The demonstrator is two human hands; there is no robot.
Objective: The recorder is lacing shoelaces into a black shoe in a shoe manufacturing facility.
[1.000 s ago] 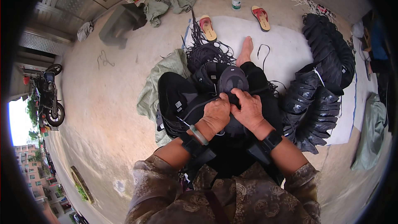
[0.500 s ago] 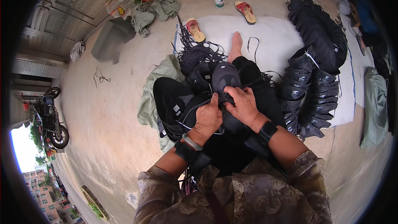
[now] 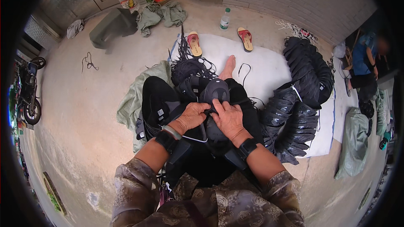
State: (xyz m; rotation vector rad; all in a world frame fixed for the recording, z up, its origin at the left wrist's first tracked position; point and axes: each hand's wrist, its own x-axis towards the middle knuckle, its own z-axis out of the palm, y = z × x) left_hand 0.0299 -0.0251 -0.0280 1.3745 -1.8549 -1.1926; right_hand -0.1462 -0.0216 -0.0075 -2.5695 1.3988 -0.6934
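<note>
A dark grey and black shoe upper (image 3: 217,89) lies across my lap, its rounded, perforated toe pointing away from me. My left hand (image 3: 193,117) pinches at its middle from the left, thumb and forefinger closed together. My right hand (image 3: 228,120) grips it from the right, with two fingers resting on top near the toe. Between the fingertips the detail is too dark to make out. More black uppers with white labels lie against my left leg, and a white cord (image 3: 195,139) loops below my left hand. Beyond them is a tangled heap of black laces (image 3: 188,68).
Long bundles of nested black shoe uppers (image 3: 306,61) curve over a white sheet (image 3: 269,65) at right. Red sandals (image 3: 245,40), a plastic bottle (image 3: 225,19) and a loose lace (image 3: 244,72) lie ahead. Green sacks (image 3: 354,143) flank me; another person (image 3: 365,56) is at far right.
The view has tilted and turned, bringing the wall and the other person into sight. Both hands stay on the shoe upper; the right fingers lie flatter over it.
</note>
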